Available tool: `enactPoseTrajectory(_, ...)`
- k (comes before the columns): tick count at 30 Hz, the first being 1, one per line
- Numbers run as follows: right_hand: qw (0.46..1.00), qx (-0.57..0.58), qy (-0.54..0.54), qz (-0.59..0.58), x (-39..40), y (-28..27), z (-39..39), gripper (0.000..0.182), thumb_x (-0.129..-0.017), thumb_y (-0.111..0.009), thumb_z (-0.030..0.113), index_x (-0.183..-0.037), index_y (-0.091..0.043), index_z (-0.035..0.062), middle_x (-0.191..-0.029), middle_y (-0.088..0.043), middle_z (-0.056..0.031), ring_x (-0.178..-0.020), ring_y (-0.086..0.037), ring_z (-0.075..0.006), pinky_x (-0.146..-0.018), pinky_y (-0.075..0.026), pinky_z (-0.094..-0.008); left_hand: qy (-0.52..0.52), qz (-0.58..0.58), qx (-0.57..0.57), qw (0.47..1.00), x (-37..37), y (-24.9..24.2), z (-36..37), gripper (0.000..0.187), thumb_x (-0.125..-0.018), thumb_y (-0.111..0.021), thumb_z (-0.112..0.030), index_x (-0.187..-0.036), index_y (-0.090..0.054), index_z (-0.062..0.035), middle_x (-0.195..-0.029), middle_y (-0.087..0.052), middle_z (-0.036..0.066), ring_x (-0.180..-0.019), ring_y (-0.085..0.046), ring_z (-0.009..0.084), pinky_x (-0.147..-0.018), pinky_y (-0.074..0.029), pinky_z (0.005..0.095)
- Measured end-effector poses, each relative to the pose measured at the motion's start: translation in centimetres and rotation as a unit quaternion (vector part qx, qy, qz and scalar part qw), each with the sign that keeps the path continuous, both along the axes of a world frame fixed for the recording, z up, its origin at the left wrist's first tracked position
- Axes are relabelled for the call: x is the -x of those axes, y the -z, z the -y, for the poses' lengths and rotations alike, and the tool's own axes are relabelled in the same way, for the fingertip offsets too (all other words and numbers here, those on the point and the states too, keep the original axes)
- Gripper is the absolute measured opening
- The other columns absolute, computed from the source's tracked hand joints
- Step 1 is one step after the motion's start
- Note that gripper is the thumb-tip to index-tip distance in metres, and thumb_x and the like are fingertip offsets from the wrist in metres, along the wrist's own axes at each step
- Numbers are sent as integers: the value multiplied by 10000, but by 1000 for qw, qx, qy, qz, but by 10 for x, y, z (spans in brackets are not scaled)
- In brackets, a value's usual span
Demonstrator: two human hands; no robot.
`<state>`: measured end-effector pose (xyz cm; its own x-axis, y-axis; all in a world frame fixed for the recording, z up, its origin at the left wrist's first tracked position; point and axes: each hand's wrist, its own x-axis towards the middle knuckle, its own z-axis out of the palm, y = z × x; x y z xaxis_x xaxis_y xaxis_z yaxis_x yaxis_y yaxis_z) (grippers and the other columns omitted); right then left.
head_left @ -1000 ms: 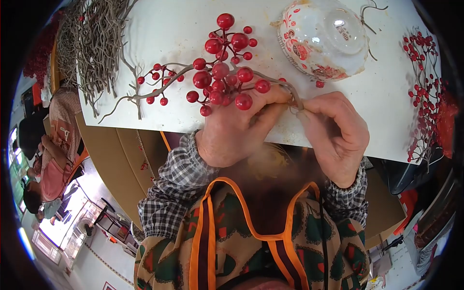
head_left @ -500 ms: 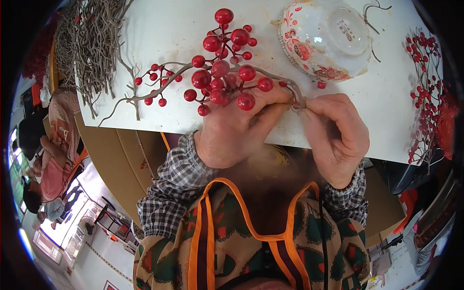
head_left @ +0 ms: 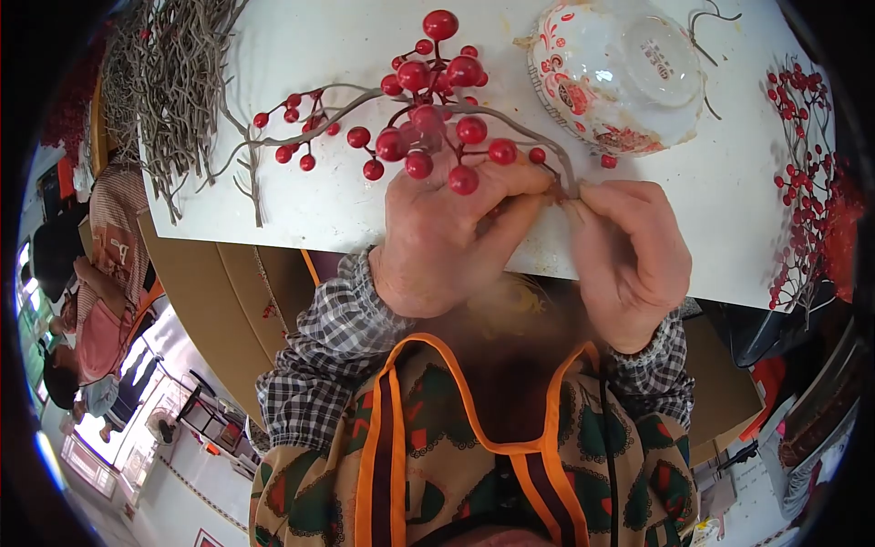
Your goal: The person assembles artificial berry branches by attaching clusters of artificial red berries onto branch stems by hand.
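Observation:
A brown branch with glossy red berries spans the space above my hands, over the white table. My left hand is closed, thumb and forefinger pinching the branch's stem near its right end. Facing it, my right hand pinches the stem's curved end with thumb and forefinger. Only a small gap separates the two sets of fingertips, and the exact point of contact is partly hidden by the fingers. An upturned white bowl with red patterns lies just beyond my right hand, and a single red berry is beside its rim.
A pile of bare brown twigs covers the left of the white table. Finished-looking berry branches lie at the right edge. Thin wire-like twigs are by the bowl. Other people are at far left.
The berry branch has turned and shifted slightly up and right, and its curved stem end looks straighter between my fingers. Both hands have stayed nearly in place.

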<state>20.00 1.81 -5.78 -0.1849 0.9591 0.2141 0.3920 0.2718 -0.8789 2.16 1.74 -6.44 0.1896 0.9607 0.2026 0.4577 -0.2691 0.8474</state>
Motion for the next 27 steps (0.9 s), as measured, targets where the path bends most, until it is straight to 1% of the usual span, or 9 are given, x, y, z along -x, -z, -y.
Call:
enactPoseTrajectory(4,1000,0,-11,-27,-6,3,-2,209,-781,-685,-53,-980,-642,-2,-896,-615,-93,-654,-569,-100,-536,-457,-205,-5,14,7,1000,-3,-5,-1,216,-746,-699,80,-939,-667,-13,-928,-644,87,-831,-605,175,-711,-485,278)
enactPoseTrajectory(7,999,13,-13,-36,-5,4,-1,203,-789,-679,-48,-983,-639,-3,-897,-614,-94,-654,-564,-95,-534,-453,-200,13,-24,-8,1000,0,-4,-2,222,-747,-701,77,-946,-665,-16,-935,-642,91,-869,-592,183,-752,-474,292)
enactPoseTrajectory(10,999,9,-19,-33,-5,4,-2,201,-793,-676,-44,-987,-639,-3,-898,-614,-95,-654,-565,-95,-534,-454,-203,12,3,5,1000,-1,-2,-2,238,-744,-704,74,-959,-662,-19,-944,-641,95,-877,-583,189,-771,-467,298)
enactPoseTrajectory(16,999,10,-24,-34,-6,2,-2,205,-795,-676,-39,-993,-638,-3,-898,-614,-94,-649,-564,-93,-533,-455,-204,23,-25,-33,999,1,-3,-6,263,-726,-696,85,-962,-644,-18,-938,-644,81,-861,-580,211,-770,-456,316)
enactPoseTrajectory(22,999,13,-21,-34,-4,3,-1,203,-798,-673,-35,-995,-638,-4,-903,-616,-97,-651,-565,-94,-536,-457,-203,19,-46,-37,998,3,-4,-5,263,-721,-694,89,-959,-638,-9,-939,-644,78,-868,-582,214,-768,-453,322)
enactPoseTrajectory(25,999,1,-13,-35,-5,6,-2,200,-798,-670,-36,-993,-638,-4,-905,-617,-99,-650,-567,-96,-535,-457,-202,-3,23,5,1000,-2,-3,-2,266,-718,-698,82,-957,-639,-19,-935,-644,74,-864,-581,218,-759,-454,321)
enactPoseTrajectory(27,999,2,-15,-29,-5,4,-2,197,-798,-668,-37,-990,-639,-5,-906,-618,-100,-650,-570,-99,-534,-457,-203,11,-8,-15,1000,0,-3,-4,270,-720,-699,79,-964,-640,-20,-942,-643,80,-867,-580,216,-759,-457,318)
